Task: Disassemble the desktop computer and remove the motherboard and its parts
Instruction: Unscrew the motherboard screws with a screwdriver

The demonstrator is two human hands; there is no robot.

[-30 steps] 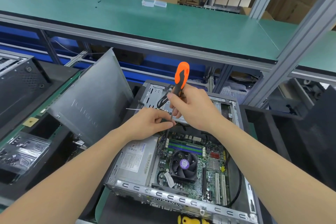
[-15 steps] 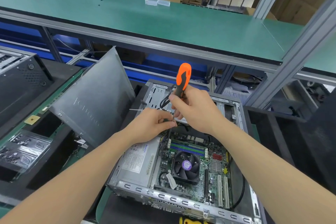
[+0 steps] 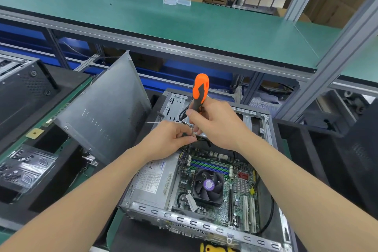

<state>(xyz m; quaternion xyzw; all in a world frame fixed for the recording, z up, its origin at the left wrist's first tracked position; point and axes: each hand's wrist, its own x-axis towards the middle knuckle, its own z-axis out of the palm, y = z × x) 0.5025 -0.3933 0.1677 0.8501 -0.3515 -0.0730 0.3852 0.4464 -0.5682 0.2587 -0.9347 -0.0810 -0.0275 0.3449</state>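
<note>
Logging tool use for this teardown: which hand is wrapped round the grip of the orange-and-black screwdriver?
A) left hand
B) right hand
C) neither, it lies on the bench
B: the right hand wraps the grip of the orange-and-black screwdriver; the left hand only pinches its shaft lower down.

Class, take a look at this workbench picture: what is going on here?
A person is working inside an open computer case. The right hand grips an orange screwdriver upright, its shaft reaching down toward the far edge of the motherboard. The left hand pinches the shaft low down, steadying it. The motherboard, fan and power supply sit in the case, not yet removed. The side panel leans beside it.
</note>
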